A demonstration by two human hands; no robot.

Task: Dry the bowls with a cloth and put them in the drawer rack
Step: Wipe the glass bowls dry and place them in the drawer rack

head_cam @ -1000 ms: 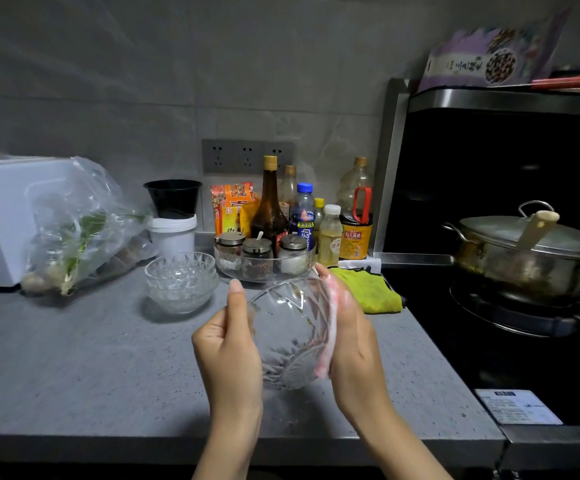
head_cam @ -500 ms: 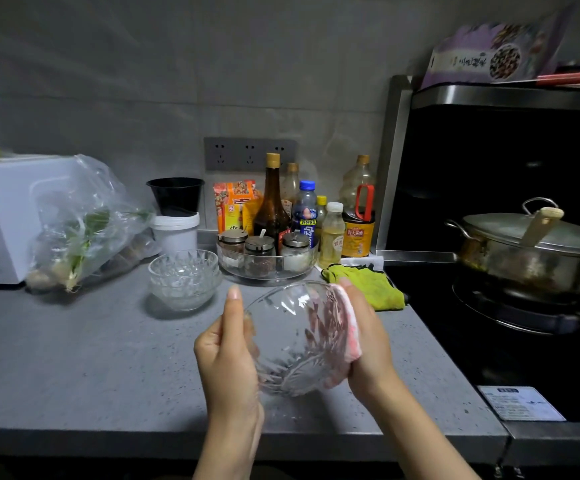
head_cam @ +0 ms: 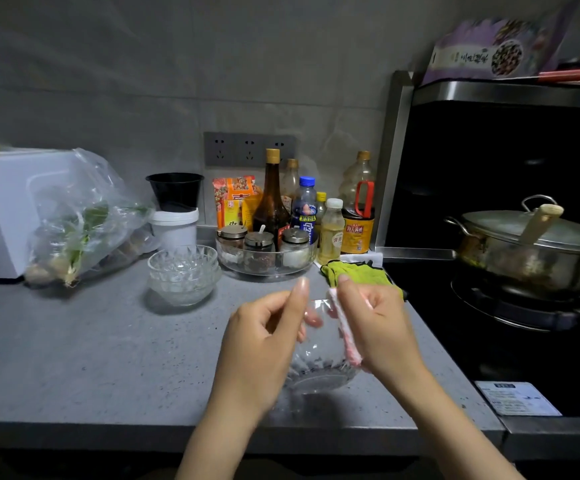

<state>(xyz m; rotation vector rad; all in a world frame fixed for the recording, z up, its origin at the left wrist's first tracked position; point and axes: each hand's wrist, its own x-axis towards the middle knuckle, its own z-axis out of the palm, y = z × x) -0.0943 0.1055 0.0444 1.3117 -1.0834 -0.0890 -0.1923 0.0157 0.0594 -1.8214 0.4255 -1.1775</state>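
From the head camera, we hold one glass bowl point(head_cam: 319, 370) just above the front edge of the worktop point(head_cam: 91, 358), near its right end. Our left hand point(head_cam: 260, 344) grips the bowl's left wall, fingers curled round it with one finger raised straight at the rim. Our right hand point(head_cam: 382, 327) presses a pink cloth point(head_cam: 345, 336) against the right wall, fingers curled on the cloth. A stack of glass bowls point(head_cam: 184, 275) waits further back, towards the middle. The drawer rack is not in view.

The risk we see is a slip: wet, cut glass held on one side only could twist out of our left hand as the cloth rubs, and the front edge is right below.

For room, the worktop lies open to the left of our hands. To the right, the hob point(head_cam: 489, 341) begins just past the worktop's end, with a lidded pot point(head_cam: 538, 251) on it. Behind, a green cloth point(head_cam: 357, 271) and a tray of jars point(head_cam: 264, 261) crowd the back.
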